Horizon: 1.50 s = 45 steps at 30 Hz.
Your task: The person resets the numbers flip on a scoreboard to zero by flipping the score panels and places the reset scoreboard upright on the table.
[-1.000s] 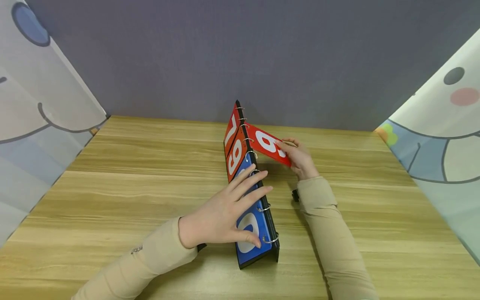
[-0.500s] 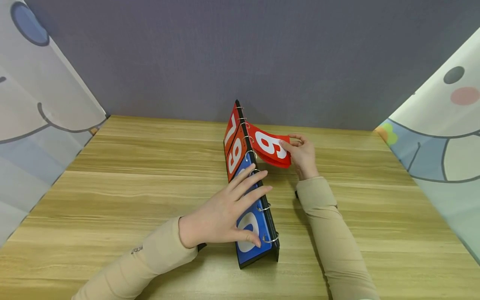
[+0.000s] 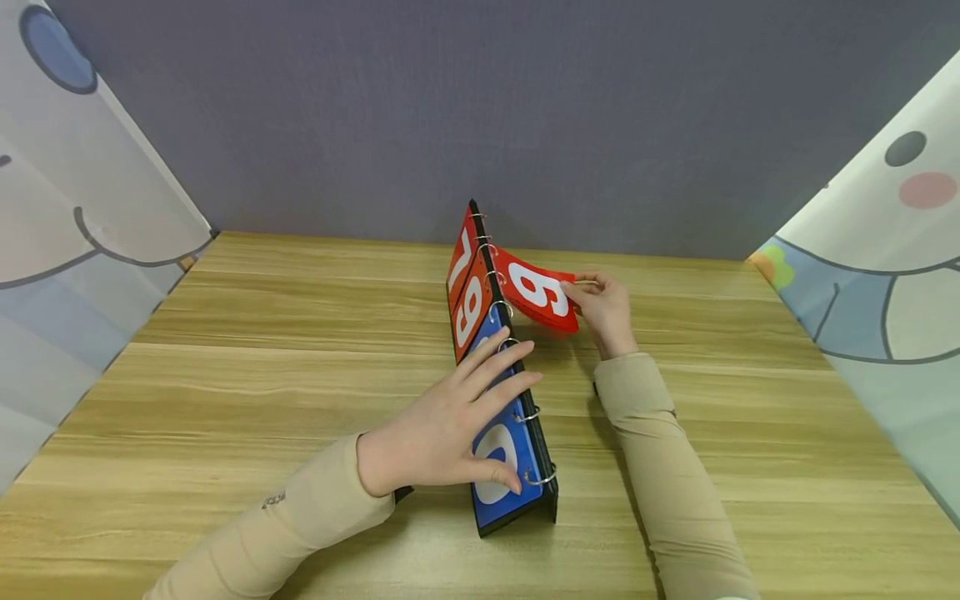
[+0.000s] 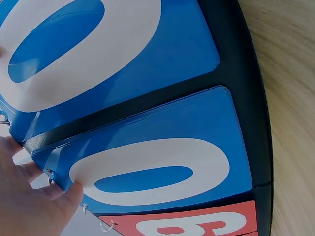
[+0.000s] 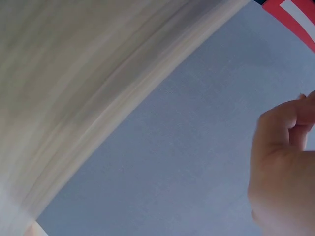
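A flip scoreboard [image 3: 551, 500] with ring-bound number cards stands like a tent on the table. My left hand [image 3: 442, 425] lies across its blue cards [image 3: 525, 454], fingers spread straight over the ringed top edge. In the left wrist view, these fingers touch the blue 0 card [image 4: 211, 118] near its rings. On the far side, my right hand [image 3: 606, 312] pinches the outer end of a red number card [image 3: 517, 287], thumb on top. It bears a white 6 or 9 and bows downward from its rings. The right wrist view shows my right hand [image 5: 283, 167] with its fingertips cut off.
Two red cards, a 1-like or 7-like one [image 3: 461, 258] and a 6 or 9 [image 3: 470, 308], hang on the board's near side. A grey panel [image 3: 600, 125] rises behind the wooden table [image 3: 300, 333]. Cartoon-printed panels [image 3: 892, 250] stand at both sides.
The red card was straighter a second ago and now bows downward. My right hand has shifted slightly along the card's outer end, still pinching it. My left hand has stayed in place.
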Motion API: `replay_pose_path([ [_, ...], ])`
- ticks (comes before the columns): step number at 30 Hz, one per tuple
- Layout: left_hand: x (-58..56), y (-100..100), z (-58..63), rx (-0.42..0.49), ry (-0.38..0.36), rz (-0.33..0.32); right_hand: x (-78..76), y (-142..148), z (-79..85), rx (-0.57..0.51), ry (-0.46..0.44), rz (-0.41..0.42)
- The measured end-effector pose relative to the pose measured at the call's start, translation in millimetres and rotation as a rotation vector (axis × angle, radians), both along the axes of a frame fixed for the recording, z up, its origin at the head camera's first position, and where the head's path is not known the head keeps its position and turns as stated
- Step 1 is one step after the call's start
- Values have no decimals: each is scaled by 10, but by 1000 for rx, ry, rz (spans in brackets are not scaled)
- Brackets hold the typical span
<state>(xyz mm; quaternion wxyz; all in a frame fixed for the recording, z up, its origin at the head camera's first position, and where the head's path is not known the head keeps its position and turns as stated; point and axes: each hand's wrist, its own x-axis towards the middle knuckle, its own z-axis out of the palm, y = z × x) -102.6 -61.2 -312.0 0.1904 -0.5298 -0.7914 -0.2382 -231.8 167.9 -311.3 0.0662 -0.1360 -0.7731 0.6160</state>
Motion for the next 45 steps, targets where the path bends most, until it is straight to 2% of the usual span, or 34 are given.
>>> replay_pose_path([
  [4, -1, -1, -1, 2, 11, 2, 11, 18, 16, 4, 32, 23],
  [7, -1, -2, -1, 0, 2, 5, 27, 50, 52, -6, 20, 46],
  [12, 2, -6, -1, -8, -17, 9, 75, 132, 174, -111, -13, 114],
  [18, 3, -5, -1, 0, -4, 3, 158, 229, 355, -255, 24, 193],
  [22, 2, -8, -2, 2, -2, -1, 250, 253, 478, -336, 113, 224],
  [26, 4, -6, 0, -1, -5, 0, 368, 223, 586, -418, 263, 246],
  [30, 4, -4, -4, -8, -13, 4, 484, 138, 657, -420, 419, 250],
  [36, 8, -10, -4, -14, -18, 7, 580, -72, 665, -247, 569, 271],
  [39, 9, -10, -6, -6, -12, 3, 577, -194, 612, -137, 565, 312],
  [45, 12, -6, -4, 12, 28, -7, 532, -371, 469, 58, 517, 459],
])
